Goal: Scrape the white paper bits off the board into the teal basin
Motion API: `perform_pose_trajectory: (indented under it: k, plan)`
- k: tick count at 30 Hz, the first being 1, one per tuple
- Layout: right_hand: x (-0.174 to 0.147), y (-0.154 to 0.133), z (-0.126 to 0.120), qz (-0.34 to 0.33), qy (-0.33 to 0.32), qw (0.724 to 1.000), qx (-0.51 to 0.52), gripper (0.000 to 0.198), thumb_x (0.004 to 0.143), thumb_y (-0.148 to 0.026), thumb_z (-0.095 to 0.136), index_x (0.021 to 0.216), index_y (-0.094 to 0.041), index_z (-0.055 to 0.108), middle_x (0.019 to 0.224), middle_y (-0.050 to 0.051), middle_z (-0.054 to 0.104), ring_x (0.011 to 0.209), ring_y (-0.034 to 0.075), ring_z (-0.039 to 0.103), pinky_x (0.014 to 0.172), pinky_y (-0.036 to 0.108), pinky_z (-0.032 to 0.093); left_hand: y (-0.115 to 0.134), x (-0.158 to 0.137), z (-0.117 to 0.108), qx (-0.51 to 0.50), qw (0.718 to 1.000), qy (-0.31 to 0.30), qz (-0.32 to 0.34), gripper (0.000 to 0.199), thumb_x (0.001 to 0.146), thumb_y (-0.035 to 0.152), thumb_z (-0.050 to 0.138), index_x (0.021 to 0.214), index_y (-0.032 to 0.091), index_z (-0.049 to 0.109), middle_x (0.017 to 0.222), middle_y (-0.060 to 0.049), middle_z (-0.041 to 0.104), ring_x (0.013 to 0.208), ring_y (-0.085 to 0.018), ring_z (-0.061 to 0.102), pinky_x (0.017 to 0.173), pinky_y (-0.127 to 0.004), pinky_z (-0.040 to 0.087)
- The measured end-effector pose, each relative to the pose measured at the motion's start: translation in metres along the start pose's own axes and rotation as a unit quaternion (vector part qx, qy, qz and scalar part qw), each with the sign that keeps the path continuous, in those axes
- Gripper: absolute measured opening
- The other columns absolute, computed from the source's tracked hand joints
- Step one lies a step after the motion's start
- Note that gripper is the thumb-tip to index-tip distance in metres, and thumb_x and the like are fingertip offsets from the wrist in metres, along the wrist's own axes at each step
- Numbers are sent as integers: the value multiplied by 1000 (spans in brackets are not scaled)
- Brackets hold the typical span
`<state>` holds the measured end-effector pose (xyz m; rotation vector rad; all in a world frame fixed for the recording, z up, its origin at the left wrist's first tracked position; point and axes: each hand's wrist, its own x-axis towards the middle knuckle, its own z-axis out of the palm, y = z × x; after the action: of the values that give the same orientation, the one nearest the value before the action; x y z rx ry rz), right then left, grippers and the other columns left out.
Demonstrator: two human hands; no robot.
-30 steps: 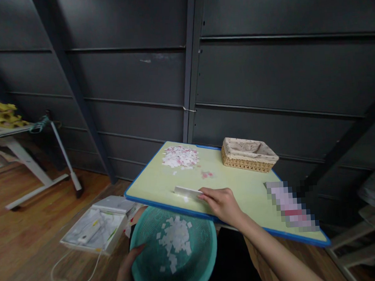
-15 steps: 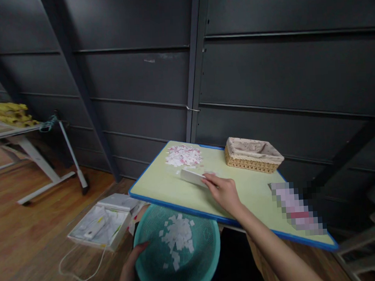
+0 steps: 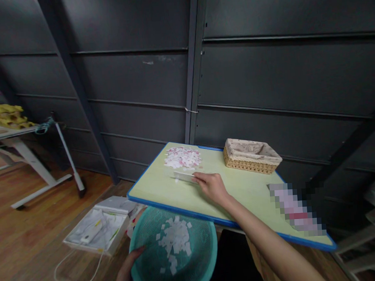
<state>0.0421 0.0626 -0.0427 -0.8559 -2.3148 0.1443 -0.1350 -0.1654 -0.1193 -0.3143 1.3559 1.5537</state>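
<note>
My right hand is closed on the end of a flat white strip, its edge at or just above the pale yellow tabletop. A few small paper bits lie about the strip. Just beyond it spreads a heap of white and pink paper pieces. Below the table's near edge, my left hand grips the left rim of a green mesh basin. Small white square pieces lie scattered in the bottom of the basin.
A lined wicker basket stands at the table's back right. A blurred-out flat item lies on its right side. On the floor at left sits an open white box with a cord. A dark panelled wall closes off the back.
My right hand and the white strip have moved left across the tabletop, towards the heap's near side. My left hand stays on the basin rim. The whole view has shifted slightly.
</note>
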Motion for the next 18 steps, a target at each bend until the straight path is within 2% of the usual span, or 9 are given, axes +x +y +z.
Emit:
perform_pose_trajectory:
  k: [4,9,12,15,18]
  plan:
    - [-22,2,-18,-29,9,998,58,21,91,-26,57,97,-24,77,91,5,78,72,18,73,68,25,53,1,-10,6,3,1000,-27,2,61,77,17,64,134,1,51,69,-10,79,79,-32,75,80,-44,59]
    - [-54,-7,-41,-69,3,991,113,25,94,-29,53,94,-22,77,80,4,77,63,16,71,59,22,52,-3,-14,5,0,998,-69,2,73,72,21,70,138,4,47,73,-9,80,86,-33,75,82,-43,58]
    - [-68,-11,-49,-61,-1,989,133,24,94,-30,54,92,-22,77,76,3,77,61,15,71,57,21,52,-5,-13,3,-2,997,-78,-4,71,72,24,70,136,3,49,74,-10,80,86,-34,74,80,-43,58]
    - [-77,-13,-50,-44,34,986,154,22,93,-29,56,95,-22,77,83,4,77,66,17,73,60,21,54,-4,-15,3,3,997,-77,-9,68,72,25,70,133,0,51,71,-10,79,86,-35,74,78,-43,59]
    - [-80,-15,-50,-40,28,985,165,21,93,-29,57,94,-23,77,82,3,77,65,17,73,59,22,55,-2,-19,5,14,998,-62,-1,65,73,23,70,131,0,53,67,-8,78,77,-33,75,77,-42,59]
